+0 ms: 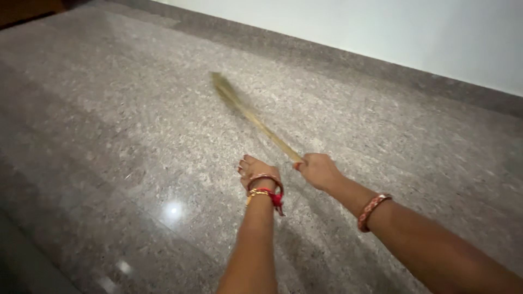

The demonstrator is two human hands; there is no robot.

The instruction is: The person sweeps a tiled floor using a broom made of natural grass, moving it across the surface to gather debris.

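Head view looks down along two bare forearms reaching out over a polished grey speckled stone floor [109, 136]. Nearest the camera, ceiling light glints off the glossy surface in small white spots beside the left arm. The left hand [255, 170] hangs with its fingers bent downward and holds nothing that can be seen; whether it is slack or curled tight cannot be told from this angle. Its wrist carries a thin bangle and a red thread band [268, 191]. Just beside it, slightly farther out, the right hand [318, 170] is clenched around the near end of a slim straw-coloured grass broom [256, 121], with a braided reddish bracelet [372, 210] on that forearm. The right hand is the one on the broom; the left is near but apart from it.

From the grip the broom's long axis runs away and to the left, on a slant toward the far wall. Its bound stalk is narrow and stiff near the fist, then widens into a soft, greenish-tan brush head, blurred, low over the floor. Beyond the brush, a darker grey stone skirting strip [348, 57] runs along the base of a plain white wall [408, 27].
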